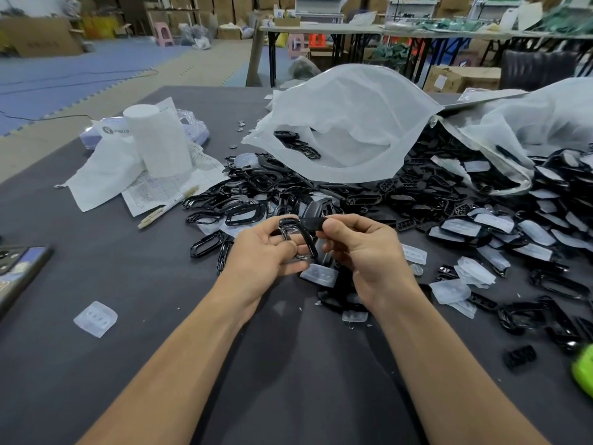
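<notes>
Dark grey cloth covered the surface [96, 258] in a storeroom lined with cardboard boxes. Both hands were raised close together just above its middle. The left hand [266, 252] curled its fingers round a glossy black oval plastic frame [287, 231]. The right hand [365, 252] pinched a matte black plastic strip [313, 222] between thumb and forefinger, with the strip's end touching the frame. Just behind them lay a heap of black plastic frames [256, 203], partly under a white translucent bag [346, 123]. A clear plastic insert [95, 317] lay alone, well to the left.
</notes>
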### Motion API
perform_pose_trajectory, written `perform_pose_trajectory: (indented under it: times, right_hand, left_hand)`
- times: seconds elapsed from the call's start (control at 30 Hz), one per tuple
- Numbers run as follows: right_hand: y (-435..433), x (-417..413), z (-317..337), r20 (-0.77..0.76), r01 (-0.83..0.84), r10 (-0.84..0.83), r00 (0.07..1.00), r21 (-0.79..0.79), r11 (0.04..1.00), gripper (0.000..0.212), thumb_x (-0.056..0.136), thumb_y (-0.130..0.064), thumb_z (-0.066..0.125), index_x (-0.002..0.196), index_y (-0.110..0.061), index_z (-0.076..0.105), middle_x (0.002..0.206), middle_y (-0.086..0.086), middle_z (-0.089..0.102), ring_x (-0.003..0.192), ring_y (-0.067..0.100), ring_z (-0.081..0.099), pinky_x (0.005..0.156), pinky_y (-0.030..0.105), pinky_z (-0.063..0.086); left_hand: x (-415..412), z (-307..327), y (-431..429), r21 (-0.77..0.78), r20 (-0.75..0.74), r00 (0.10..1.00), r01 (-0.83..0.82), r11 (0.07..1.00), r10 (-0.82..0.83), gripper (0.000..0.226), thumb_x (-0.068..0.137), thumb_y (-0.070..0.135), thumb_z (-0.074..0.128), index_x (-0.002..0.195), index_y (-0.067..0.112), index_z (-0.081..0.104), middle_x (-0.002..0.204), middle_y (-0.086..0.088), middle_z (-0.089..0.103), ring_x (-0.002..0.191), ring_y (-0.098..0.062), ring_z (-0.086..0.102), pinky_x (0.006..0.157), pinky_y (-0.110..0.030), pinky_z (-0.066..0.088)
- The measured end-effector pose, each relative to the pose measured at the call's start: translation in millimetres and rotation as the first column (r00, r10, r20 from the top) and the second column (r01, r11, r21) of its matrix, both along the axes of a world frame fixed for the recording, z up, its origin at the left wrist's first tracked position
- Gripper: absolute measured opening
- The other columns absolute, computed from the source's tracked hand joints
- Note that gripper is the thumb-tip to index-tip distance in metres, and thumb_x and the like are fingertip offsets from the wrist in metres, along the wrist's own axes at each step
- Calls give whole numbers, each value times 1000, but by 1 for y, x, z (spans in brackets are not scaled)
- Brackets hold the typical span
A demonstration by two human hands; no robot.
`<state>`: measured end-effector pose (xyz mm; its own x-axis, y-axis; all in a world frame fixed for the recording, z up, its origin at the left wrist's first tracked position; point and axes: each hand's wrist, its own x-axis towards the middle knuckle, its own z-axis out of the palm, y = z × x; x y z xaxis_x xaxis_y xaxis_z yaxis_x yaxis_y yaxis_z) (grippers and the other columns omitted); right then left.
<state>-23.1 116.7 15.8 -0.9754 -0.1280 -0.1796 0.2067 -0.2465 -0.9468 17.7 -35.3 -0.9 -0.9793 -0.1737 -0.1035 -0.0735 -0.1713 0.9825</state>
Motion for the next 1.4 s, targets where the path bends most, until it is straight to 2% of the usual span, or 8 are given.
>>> perform_pose_trajectory:
  times: [0.27, 0.63, 0.8, 0.97, 1.07, 1.13, 1.23, 1.4]
  right_hand:
    - [3, -2, 4, 10, 51, -51, 999, 4, 999, 18, 96, 1, 64, 84, -11, 70, 70, 7, 72, 54, 15, 55, 64, 27, 44]
    - [3, 7, 9, -35, -57, 59, 998, 58, 997, 19, 93, 2, 66, 80, -12, 67, 79, 15, 77, 60, 19, 68, 54, 20, 49]
    - [4, 7, 10, -12, -60, 61, 998, 38, 997, 21, 96, 2, 64, 81, -13, 64, 77, 11, 76, 61, 18, 67, 52, 19, 49]
    - [-5, 7, 9, 179, -132, 159, 971, -157, 979, 25, 104, -1, 50, 82, -12, 55, 74, 14, 75, 62, 23, 73, 54, 26, 59]
    - [-11, 10, 7, 235, -154, 236, 943, -320, 935, 25, 102, 1, 48, 82, -10, 56, 65, 11, 70, 54, 20, 69, 51, 30, 60]
    - [-11, 9, 5, 205, -120, 187, 961, -300, 946, 27, 99, 4, 53, 77, -10, 59, 64, 6, 63, 50, 13, 60, 49, 26, 56]
    - [-8, 6, 3, 87, -5, 22, 996, -185, 983, 27, 96, 7, 60, 75, -9, 60, 60, 4, 64, 50, 11, 61, 51, 26, 55]
    - [-5, 5, 1, -186, 43, -36, 982, 33, 999, 25, 91, 10, 67, 73, -7, 62, 64, 9, 71, 60, 22, 69, 55, 30, 59]
  left_hand:
    - [-1, 0, 0, -15, -11, 984, -180, 984, 179, 19, 95, -6, 64, 99, 12, 68, 84, -3, 80, 79, -9, 76, 57, -24, 59]
    - [1, 2, 1, -68, -6, 971, -240, 968, 240, 16, 90, 3, 76, 87, 17, 68, 69, 2, 75, 54, -7, 66, 48, -21, 52]
    - [2, 3, -1, -129, -115, 934, -352, 927, 339, 25, 79, -1, 83, 71, 22, 80, 85, 5, 81, 79, -5, 73, 76, -29, 57]
    - [20, 14, 5, -471, -532, 754, -642, 606, 385, 30, 76, 18, 86, 73, 47, 79, 101, 38, 71, 91, 13, 67, 86, -10, 49]
    - [26, 10, 13, -547, -774, 621, -755, 362, 126, 17, 78, 15, 81, 80, 31, 83, 99, 21, 77, 87, -3, 68, 84, -10, 47]
    - [25, 6, 18, -600, -746, 665, -693, 400, 32, 19, 76, 4, 83, 82, 22, 85, 98, 11, 80, 88, -7, 72, 87, -11, 50]
    - [25, 7, 22, -632, -544, 838, -441, 637, 41, 32, 79, -8, 78, 88, 22, 86, 106, 12, 79, 98, 3, 72, 92, -15, 54]
    - [20, 11, 19, -415, -316, 909, -389, 823, 271, 31, 76, 25, 85, 92, 51, 78, 74, 18, 77, 73, 2, 74, 70, -15, 56]
